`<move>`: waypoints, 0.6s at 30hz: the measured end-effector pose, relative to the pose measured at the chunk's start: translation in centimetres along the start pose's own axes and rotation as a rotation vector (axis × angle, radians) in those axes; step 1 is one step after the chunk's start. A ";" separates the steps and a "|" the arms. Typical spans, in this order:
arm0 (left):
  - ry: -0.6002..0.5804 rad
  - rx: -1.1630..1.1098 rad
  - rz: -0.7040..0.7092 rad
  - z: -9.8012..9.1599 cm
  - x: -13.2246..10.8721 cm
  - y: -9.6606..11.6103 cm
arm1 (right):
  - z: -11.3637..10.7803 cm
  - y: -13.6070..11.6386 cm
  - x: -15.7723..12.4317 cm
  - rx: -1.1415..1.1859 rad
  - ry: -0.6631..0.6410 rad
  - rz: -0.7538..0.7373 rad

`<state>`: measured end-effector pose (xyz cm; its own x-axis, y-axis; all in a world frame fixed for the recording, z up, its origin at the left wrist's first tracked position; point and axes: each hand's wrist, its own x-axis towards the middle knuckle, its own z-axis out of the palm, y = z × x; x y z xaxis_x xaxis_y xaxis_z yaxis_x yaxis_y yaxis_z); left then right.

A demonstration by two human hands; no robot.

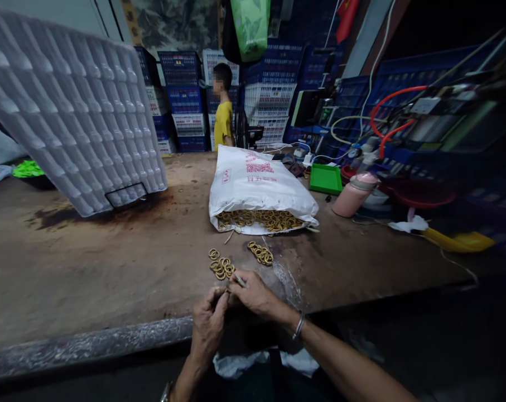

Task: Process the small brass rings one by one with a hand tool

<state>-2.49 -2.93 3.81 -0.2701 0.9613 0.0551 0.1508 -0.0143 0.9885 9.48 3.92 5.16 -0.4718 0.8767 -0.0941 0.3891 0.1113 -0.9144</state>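
Note:
At the table's front edge my left hand is closed in a pinch; whatever its fingertips hold is too small to make out. My right hand, with a bracelet at the wrist, is closed on a thin metal tool, whose tip meets the left fingertips. Just beyond the hands lies a loose group of brass-coloured rings. A second pile of rings is a little to the right. Farther back, a white woven sack lies on its side, its mouth facing me and full of such rings.
On the wooden table a moulded plastic tray leans at the left. To the right are a green tray, a pink bottle and a machine with orange hoses. A person in yellow is behind, near stacked crates.

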 end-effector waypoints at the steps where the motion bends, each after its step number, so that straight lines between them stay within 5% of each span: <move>1: -0.016 -0.043 -0.074 0.2 -0.1 0.3 | -0.1 0.0 -0.1 -0.004 0.008 0.005; 7: -0.171 -0.366 -0.415 1.0 -0.4 0.2 | -0.8 -0.1 -0.4 -0.021 0.021 0.027; 18: -0.185 -0.516 -0.418 1.6 -0.4 0.2 | -1.4 -0.4 -0.7 0.002 0.010 0.012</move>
<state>-0.81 -2.86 3.76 -0.0334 0.9452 -0.3249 -0.4148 0.2826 0.8649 10.75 3.92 6.18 -0.4588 0.8827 -0.1014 0.3931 0.0994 -0.9141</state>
